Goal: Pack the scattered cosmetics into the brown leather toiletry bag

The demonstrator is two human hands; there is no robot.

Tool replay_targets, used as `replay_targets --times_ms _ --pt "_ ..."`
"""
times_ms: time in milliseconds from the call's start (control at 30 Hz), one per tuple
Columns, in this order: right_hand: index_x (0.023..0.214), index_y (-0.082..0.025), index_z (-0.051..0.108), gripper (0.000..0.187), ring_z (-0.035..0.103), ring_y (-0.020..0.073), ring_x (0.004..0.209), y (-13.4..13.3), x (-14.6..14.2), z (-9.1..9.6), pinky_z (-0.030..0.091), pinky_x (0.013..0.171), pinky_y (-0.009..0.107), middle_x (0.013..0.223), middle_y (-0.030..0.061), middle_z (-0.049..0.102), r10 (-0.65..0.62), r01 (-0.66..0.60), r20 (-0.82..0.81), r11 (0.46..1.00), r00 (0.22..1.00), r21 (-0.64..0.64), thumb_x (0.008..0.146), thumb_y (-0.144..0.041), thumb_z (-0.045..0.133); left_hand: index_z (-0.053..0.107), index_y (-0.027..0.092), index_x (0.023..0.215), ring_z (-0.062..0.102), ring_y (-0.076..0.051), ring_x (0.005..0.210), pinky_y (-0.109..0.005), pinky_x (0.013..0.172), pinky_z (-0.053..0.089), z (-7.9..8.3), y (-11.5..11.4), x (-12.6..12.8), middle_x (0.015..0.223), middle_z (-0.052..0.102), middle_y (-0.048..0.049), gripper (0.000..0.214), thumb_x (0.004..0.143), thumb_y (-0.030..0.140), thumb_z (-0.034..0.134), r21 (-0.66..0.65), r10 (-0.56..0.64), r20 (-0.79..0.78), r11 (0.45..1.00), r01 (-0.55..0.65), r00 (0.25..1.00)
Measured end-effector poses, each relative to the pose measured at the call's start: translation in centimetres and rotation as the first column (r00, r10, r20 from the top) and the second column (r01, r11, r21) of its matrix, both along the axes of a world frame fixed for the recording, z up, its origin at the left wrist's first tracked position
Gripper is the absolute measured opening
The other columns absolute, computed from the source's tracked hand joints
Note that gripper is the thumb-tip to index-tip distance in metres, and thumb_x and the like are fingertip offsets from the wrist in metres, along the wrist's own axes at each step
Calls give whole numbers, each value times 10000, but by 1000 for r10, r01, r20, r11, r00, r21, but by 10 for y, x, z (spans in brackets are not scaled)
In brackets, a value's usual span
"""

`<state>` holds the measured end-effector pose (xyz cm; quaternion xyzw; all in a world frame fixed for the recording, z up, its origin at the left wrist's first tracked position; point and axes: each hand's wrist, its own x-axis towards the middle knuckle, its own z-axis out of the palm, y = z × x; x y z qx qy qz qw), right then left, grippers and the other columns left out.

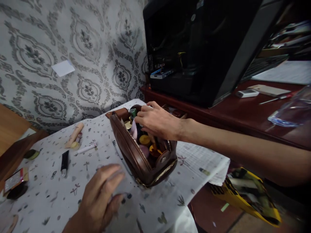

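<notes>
A brown leather zip bag lies unzipped on the patterned white cloth. Inside it are a green-capped bottle, a pale lilac piece, a round yellow item and an orange item. Over the bag's opening, my right hand bends its fingers downward, close to the lilac piece. The fingertips are partly hidden, and what they grip cannot be made out. My left hand hovers above the cloth in front of the bag, slightly blurred, its fingers apart and holding nothing.
Left on the cloth lie a black tube, a white stick, a beige tube, a dark green round item and a compact. A black computer case stands on the red-brown desk. Below right is a yellow-black bag.
</notes>
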<state>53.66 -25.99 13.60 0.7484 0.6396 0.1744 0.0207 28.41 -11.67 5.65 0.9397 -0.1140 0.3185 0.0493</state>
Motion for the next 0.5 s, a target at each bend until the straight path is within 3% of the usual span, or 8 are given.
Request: replay_targets --times_ms 133,200,267,400,500 --pt "1097 -144 647 169 546 274 1086 -2 2 -2 258 893 400 1068 107 705 -7 7 -31 1000 999 8 959 -142 548 585 182 1261 568 -229 1208 -371 1035 480 52 4 56 1264 598 -127 303 997 155 439 13 3 64 1000 -4 998" --pt "1124 -140 643 190 546 275 1094 -3 2 -2 265 886 397 1069 108 702 -14 14 -35 1000 999 7 962 -140 543 641 191 1170 559 -235 1207 -387 1060 452 78 5 88 1226 626 -106 262 1005 198 436 23 30 0 999 -30 1000" --pt "1112 -139 653 185 546 279 1100 -3 2 -2 271 880 398 1063 110 701 -28 28 -44 1000 999 -5 964 -143 542 657 200 1152 553 -246 1209 -392 1045 454 99 8 117 1231 641 -86 263 1004 268 450 33 21 -198 999 -15 980" --pt "1016 -142 682 146 542 287 1117 -6 2 0 281 894 410 1034 107 700 -42 40 -67 999 997 -35 958 -140 548 677 232 1132 612 -239 1057 -344 910 486 124 17 153 1159 681 -31 294 942 417 552 17 34 -609 999 -30 792" --pt "936 -135 686 102 546 285 1098 -11 3 1 286 909 416 993 107 700 -18 14 -75 998 997 -54 913 -112 589 698 248 1071 633 -217 956 -295 815 476 130 23 161 1082 707 1 313 919 487 566 -2 39 -713 998 -58 700"
